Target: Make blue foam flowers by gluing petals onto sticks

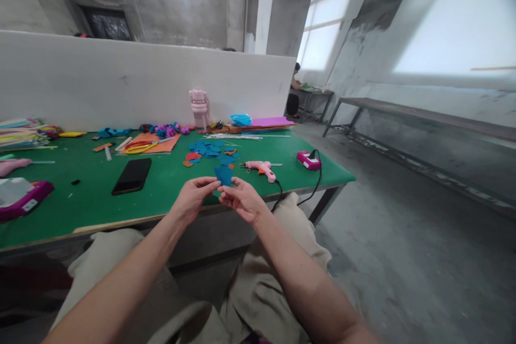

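Note:
Between my two hands I hold a small blue cut piece (223,175), thin like paper or felt, raised just above the table's front edge. My left hand (194,196) pinches its lower left side between thumb and finger. The lower right side is gripped by the fingertips of my right hand (243,199). Behind it lies a loose pile of blue cut pieces (206,148), with a red piece (192,156) and some brown ones at its edge. A pink glue gun (262,167) rests to the right, its nozzle toward the pile.
On the green table (169,172) lie a black phone (132,176), scissors with yellow handles (141,147) on an orange sheet (169,145), and a purple power strip (308,160) with a cord hanging off the edge. A pink bottle (199,107) stands against the white partition (141,80).

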The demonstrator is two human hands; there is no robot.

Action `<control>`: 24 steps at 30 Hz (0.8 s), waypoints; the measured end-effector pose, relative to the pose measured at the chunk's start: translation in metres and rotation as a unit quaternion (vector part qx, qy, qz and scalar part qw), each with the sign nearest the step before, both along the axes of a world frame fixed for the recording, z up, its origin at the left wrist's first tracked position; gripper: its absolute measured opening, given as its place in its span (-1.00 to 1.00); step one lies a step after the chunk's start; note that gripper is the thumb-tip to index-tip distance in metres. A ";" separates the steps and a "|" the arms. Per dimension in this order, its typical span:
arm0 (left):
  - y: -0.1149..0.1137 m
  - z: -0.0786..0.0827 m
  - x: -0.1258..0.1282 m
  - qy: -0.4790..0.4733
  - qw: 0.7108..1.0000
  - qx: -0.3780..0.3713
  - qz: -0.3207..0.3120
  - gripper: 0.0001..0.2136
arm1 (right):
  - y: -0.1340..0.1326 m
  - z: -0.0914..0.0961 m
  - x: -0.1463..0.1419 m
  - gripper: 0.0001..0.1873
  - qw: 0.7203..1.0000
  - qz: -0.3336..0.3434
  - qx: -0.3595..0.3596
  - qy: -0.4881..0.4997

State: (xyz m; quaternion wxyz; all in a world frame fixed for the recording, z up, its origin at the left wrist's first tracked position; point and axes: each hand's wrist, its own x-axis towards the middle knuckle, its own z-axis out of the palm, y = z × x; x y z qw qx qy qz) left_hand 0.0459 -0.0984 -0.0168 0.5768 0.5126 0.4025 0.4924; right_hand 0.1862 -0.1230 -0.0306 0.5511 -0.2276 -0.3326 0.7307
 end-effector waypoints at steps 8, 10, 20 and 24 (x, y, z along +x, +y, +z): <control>-0.002 0.000 0.002 0.011 1.000 0.024 0.009 -0.82 | 0.000 -0.003 -0.002 -0.69 0.997 -0.053 0.006 -0.065; -0.002 -0.001 0.003 0.012 0.999 0.032 0.022 -0.82 | 0.000 -0.004 -0.003 -0.71 0.995 -0.064 0.013 -0.077; -0.006 -0.003 0.010 0.013 0.998 0.045 0.047 -0.80 | 0.001 -0.003 -0.005 -0.67 0.991 -0.095 0.007 -0.096; -0.007 -0.001 0.010 0.002 0.998 0.053 0.042 -0.80 | 0.000 -0.001 -0.004 -0.69 0.988 -0.106 0.017 -0.114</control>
